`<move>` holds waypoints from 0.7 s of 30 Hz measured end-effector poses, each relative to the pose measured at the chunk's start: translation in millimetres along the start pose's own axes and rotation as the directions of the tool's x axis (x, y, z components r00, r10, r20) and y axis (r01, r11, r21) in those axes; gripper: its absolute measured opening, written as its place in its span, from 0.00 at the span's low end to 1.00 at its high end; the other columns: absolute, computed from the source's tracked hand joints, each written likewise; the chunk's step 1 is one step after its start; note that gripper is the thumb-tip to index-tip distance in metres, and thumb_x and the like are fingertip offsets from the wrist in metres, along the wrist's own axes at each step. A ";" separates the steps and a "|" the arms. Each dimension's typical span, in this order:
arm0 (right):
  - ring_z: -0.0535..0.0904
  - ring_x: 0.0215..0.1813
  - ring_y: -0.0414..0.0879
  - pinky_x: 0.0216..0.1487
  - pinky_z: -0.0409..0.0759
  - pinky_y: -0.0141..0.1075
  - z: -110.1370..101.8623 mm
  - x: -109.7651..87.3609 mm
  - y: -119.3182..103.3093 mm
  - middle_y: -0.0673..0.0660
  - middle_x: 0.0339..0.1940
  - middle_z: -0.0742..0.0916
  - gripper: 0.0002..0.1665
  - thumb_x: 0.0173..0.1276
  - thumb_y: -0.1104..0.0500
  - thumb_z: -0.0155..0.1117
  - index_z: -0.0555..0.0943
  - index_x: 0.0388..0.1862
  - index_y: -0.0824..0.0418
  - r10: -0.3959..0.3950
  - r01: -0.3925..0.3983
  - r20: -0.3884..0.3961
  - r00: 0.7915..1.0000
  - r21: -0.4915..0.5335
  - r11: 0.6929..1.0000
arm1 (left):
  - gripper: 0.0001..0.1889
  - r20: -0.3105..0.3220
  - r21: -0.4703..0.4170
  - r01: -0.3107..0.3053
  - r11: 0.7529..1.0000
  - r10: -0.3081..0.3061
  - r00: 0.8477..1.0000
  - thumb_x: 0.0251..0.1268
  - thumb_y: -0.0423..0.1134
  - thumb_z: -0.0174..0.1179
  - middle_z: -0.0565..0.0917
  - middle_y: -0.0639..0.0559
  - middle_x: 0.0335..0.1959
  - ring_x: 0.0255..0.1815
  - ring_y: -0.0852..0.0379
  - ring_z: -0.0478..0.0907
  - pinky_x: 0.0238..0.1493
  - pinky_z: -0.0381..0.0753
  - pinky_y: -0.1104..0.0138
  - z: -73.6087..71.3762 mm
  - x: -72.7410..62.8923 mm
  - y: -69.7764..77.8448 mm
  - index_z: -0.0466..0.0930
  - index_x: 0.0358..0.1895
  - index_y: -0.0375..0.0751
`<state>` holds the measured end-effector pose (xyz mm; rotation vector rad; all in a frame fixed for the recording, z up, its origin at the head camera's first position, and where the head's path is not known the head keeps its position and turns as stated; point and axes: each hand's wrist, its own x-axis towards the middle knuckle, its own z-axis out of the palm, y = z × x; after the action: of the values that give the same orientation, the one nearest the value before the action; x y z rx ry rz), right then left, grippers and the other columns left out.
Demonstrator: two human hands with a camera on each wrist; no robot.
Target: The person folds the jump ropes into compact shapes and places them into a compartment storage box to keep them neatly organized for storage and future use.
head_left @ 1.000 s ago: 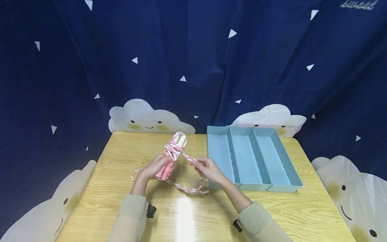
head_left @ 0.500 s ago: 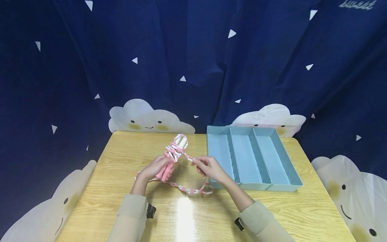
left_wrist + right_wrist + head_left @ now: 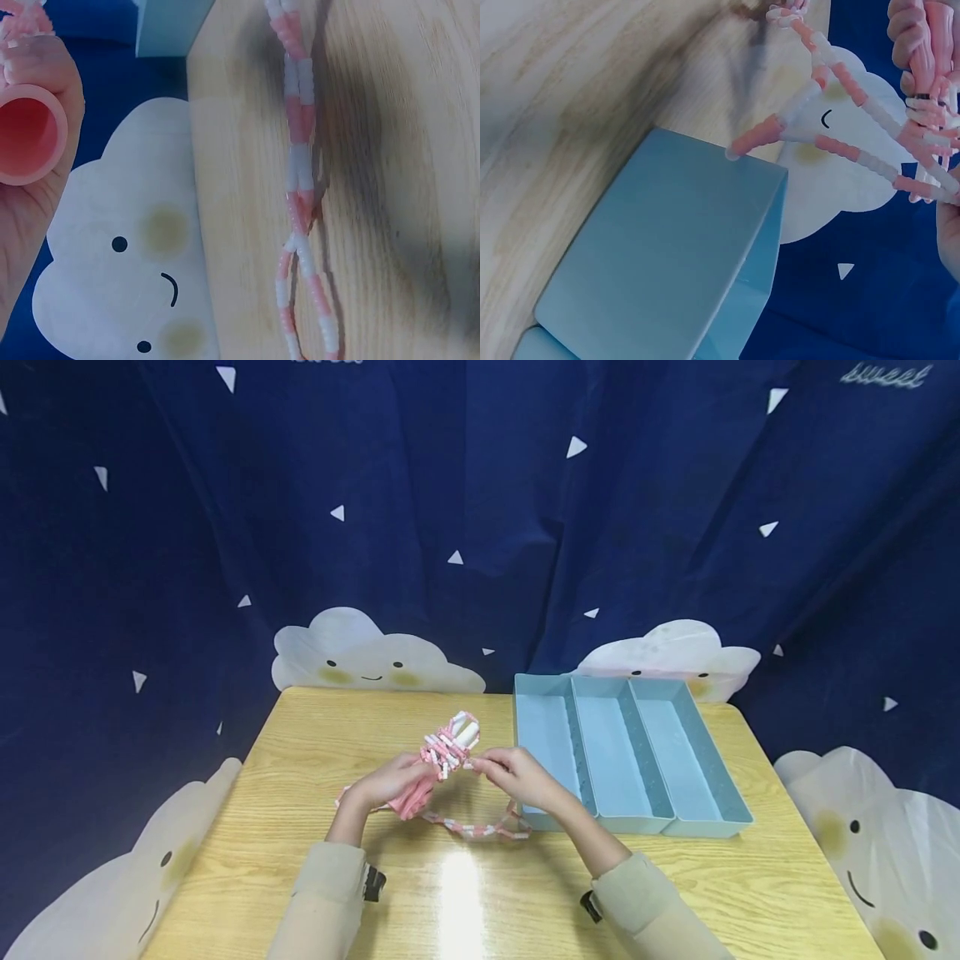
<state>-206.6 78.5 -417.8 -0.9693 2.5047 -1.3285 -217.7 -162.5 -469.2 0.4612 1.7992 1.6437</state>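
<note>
A pink-and-white beaded jump rope (image 3: 446,752) is wound around its own handles (image 3: 411,802) over the middle of the table. My left hand (image 3: 388,779) grips the pink handles just below the windings; one hollow handle end (image 3: 46,161) faces the left wrist camera. Close to the right side of the bundle, my right hand (image 3: 521,775) pinches the rope between thumb and fingers. A loose loop of rope hangs below the hands, with a doubled strand (image 3: 300,112) in the left wrist view. The right wrist view shows strands (image 3: 844,146) running toward my right hand (image 3: 950,232), which is mostly cut off.
A light-blue tray (image 3: 611,752) with three long compartments stands right of the hands, its near left corner close to the rope loop. The wooden table (image 3: 322,727) ends at a dark blue curtain (image 3: 465,485) with clouds and triangles.
The wound bundle has shifted right and slightly down, tilting further to the right. The gap between it and my right hand has narrowed, the rope between them now shorter.
</note>
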 end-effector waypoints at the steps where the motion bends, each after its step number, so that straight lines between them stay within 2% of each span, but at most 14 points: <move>1: 0.55 0.15 0.33 0.19 0.59 0.26 0.9 1.2 4.9 0.46 0.11 0.65 0.13 0.69 0.60 0.51 0.80 0.28 0.63 0.000 0.000 0.008 1.000 -0.018 1.000 | 0.20 0.002 0.010 0.015 1.000 -0.015 1.000 0.68 0.43 0.41 0.73 0.43 0.15 0.08 0.58 0.69 0.10 0.71 0.71 -0.1 -0.5 0.3 0.69 0.27 0.27; 5: 0.55 0.15 0.33 0.18 0.60 0.26 4.4 7.0 24.8 0.44 0.12 0.65 0.14 0.70 0.56 0.51 0.81 0.31 0.59 -0.041 0.045 0.047 0.998 -0.093 0.995 | 0.16 0.020 0.044 0.062 0.997 -0.063 0.998 0.67 0.43 0.42 0.74 0.45 0.15 0.09 0.58 0.69 0.10 0.70 0.71 -0.5 -2.6 2.1 0.70 0.33 0.32; 7: 0.54 0.15 0.33 0.19 0.60 0.26 2.7 8.8 24.1 0.43 0.12 0.64 0.13 0.70 0.56 0.51 0.80 0.30 0.59 -0.063 0.071 0.070 0.996 -0.116 0.991 | 0.14 0.035 0.052 0.088 0.995 -0.090 0.995 0.67 0.43 0.43 0.74 0.45 0.16 0.09 0.58 0.69 0.10 0.70 0.71 -0.5 -3.5 3.2 0.70 0.35 0.35; 14: 0.56 0.17 0.33 0.20 0.61 0.26 -4.0 14.4 23.4 0.42 0.14 0.64 0.14 0.69 0.57 0.52 0.78 0.25 0.56 -0.126 0.156 0.178 0.976 -0.167 0.974 | 0.19 0.132 0.136 0.114 0.984 -0.132 0.983 0.68 0.43 0.42 0.75 0.47 0.14 0.08 0.60 0.71 0.10 0.73 0.71 1.9 -4.1 6.6 0.73 0.27 0.31; 21: 0.65 0.20 0.32 0.24 0.69 0.26 -10.2 19.4 21.3 0.45 0.18 0.77 0.15 0.69 0.57 0.52 0.78 0.23 0.58 -0.141 0.197 0.267 0.953 -0.197 0.960 | 0.18 0.177 0.193 0.172 0.966 -0.207 0.962 0.65 0.44 0.43 0.75 0.49 0.11 0.07 0.60 0.71 0.09 0.73 0.71 8.8 -3.2 7.0 0.72 0.23 0.34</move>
<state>-236.0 82.4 -425.3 -1.3358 2.4532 -0.9057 -210.7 -156.9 -461.7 0.4928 1.7877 1.2698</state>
